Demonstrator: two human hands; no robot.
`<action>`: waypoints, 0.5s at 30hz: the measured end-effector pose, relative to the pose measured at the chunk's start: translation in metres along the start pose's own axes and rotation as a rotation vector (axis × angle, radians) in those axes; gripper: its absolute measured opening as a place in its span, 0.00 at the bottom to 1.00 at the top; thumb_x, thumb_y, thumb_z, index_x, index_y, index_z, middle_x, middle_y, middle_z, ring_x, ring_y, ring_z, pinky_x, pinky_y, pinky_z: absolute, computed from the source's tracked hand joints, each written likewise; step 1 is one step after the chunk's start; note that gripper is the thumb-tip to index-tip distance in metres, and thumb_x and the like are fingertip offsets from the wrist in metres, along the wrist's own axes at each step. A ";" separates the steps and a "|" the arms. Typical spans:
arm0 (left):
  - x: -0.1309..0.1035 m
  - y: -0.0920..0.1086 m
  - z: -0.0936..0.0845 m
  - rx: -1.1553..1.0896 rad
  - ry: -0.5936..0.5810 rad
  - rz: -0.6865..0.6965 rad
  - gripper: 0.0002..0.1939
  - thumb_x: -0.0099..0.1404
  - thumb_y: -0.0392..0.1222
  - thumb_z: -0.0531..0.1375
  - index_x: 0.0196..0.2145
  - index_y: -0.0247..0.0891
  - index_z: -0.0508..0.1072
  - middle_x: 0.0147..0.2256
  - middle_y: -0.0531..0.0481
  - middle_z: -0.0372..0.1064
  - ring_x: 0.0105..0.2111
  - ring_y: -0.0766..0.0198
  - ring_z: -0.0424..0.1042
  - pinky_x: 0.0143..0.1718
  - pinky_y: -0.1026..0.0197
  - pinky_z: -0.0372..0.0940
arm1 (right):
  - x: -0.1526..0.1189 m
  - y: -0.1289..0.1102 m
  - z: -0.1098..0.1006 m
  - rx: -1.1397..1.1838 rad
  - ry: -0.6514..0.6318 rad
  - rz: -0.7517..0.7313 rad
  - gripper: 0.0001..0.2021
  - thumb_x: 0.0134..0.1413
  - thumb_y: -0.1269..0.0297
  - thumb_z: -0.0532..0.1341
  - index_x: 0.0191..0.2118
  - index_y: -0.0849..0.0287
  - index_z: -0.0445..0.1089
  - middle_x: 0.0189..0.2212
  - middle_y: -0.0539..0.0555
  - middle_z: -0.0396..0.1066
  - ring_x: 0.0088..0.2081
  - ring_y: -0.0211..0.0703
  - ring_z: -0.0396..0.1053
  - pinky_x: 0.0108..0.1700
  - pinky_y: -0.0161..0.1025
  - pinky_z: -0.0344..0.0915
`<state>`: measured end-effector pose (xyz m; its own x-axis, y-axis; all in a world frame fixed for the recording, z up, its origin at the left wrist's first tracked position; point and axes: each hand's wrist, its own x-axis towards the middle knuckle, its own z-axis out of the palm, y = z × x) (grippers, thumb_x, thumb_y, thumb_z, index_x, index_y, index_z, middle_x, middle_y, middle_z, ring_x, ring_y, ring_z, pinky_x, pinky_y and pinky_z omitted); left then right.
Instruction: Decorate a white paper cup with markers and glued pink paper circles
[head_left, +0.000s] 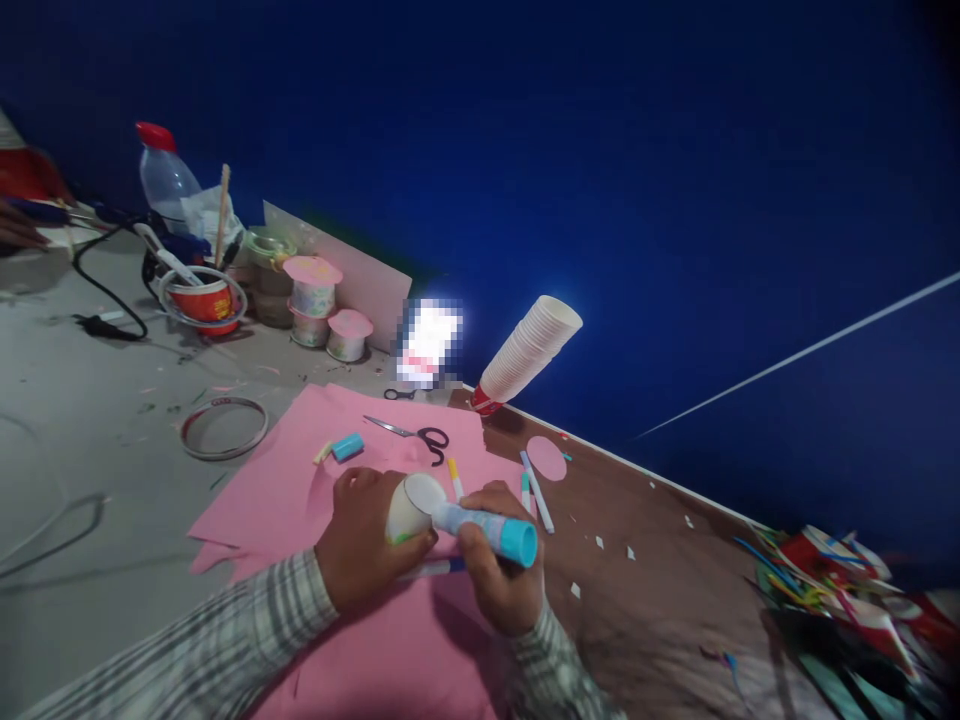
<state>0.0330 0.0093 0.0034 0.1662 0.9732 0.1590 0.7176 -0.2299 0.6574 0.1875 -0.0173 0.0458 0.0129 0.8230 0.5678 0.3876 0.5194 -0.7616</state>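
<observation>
My left hand (371, 540) is closed around a short white paper cup (405, 512) with a bit of green on its side, its round flat end facing up. In my right hand (499, 570) is a glue stick (487, 527) with a turquoise base, held slantwise. Its far tip meets the edge of the cup's round end. Pink paper sheets (300, 470) lie under both hands. Beyond them on the paper are scissors (409, 432) with dark handles, a turquoise cap (347, 446) and a yellow-tipped marker (454, 478).
A tall stack of paper cups (531, 348) leans by the blue wall. Decorated small cups with pink tops (313, 290), a red pen cup (204, 300) and a tape ring (225, 428) stand left. A pink disc (547, 458) and markers (537, 492) lie right, before a cluttered pile (840, 580).
</observation>
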 end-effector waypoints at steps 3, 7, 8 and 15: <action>0.000 0.000 0.001 0.075 -0.007 -0.013 0.14 0.42 0.57 0.58 0.23 0.46 0.68 0.23 0.56 0.68 0.31 0.54 0.66 0.39 0.47 0.54 | -0.004 -0.005 0.006 -0.183 -0.008 -0.185 0.07 0.46 0.67 0.61 0.34 0.52 0.68 0.23 0.49 0.71 0.22 0.45 0.66 0.29 0.43 0.63; -0.002 -0.004 0.002 0.161 0.041 0.056 0.11 0.43 0.52 0.59 0.24 0.46 0.67 0.22 0.57 0.67 0.31 0.54 0.65 0.43 0.44 0.51 | -0.008 -0.002 0.013 -0.368 -0.013 -0.309 0.06 0.46 0.63 0.62 0.33 0.52 0.66 0.19 0.47 0.66 0.19 0.44 0.61 0.27 0.43 0.60; -0.003 -0.005 0.003 0.186 0.064 0.080 0.10 0.43 0.50 0.60 0.24 0.46 0.66 0.22 0.57 0.67 0.31 0.54 0.65 0.44 0.44 0.50 | -0.009 -0.001 0.015 -0.378 -0.013 -0.314 0.07 0.46 0.63 0.62 0.34 0.52 0.66 0.19 0.47 0.65 0.19 0.44 0.61 0.27 0.43 0.60; -0.016 0.001 0.009 0.331 0.186 0.291 0.11 0.44 0.45 0.61 0.28 0.46 0.66 0.24 0.56 0.68 0.33 0.55 0.65 0.49 0.45 0.47 | -0.008 -0.001 0.018 -0.431 -0.024 -0.268 0.06 0.45 0.66 0.62 0.33 0.53 0.67 0.20 0.48 0.68 0.21 0.46 0.64 0.28 0.43 0.61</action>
<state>0.0367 -0.0060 -0.0052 0.2899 0.8445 0.4502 0.8412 -0.4492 0.3009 0.1699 -0.0207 0.0363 -0.1584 0.6813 0.7147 0.7193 0.5754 -0.3891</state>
